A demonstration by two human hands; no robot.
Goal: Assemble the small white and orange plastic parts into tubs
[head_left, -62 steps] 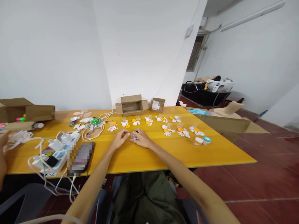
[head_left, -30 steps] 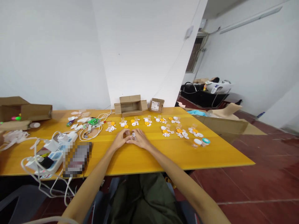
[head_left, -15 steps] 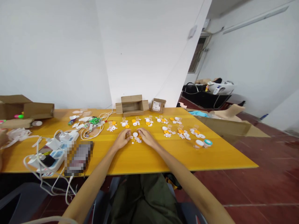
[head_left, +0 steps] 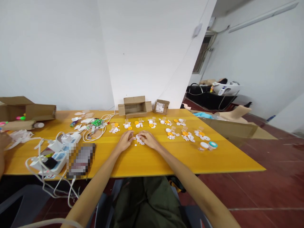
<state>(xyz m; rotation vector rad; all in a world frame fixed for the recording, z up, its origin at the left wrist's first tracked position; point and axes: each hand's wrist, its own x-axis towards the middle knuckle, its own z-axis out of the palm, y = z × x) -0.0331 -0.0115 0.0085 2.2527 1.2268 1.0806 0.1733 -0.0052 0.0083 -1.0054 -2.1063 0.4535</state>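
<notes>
My left hand (head_left: 125, 141) rests low over the table with its fingers curled inward. Whatever those fingers hold, if anything, is hidden. Opposite it, my right hand (head_left: 147, 139) reaches in from the right, its bent fingertips closed at a white disc (head_left: 137, 136). Between and just below the hands lie small white cut-out plastic pieces (head_left: 141, 142), partly covered by the right fingers. A small white round piece (head_left: 135, 145) sits nearer to me on the yellow table (head_left: 147, 161).
Several groups of white and orange parts with clear cups (head_left: 184, 134) spread across the back and right. Two lidded jars (head_left: 208, 146) stand at right. Cardboard boxes (head_left: 135, 108) line the back. At left are a power strip (head_left: 59, 155), cables and a pixelated device (head_left: 81, 161).
My right hand has shifted slightly left and its fingers now cover more of the white disc; the orange part beside it is hidden. My left hand has barely moved. The view shifted slightly.
</notes>
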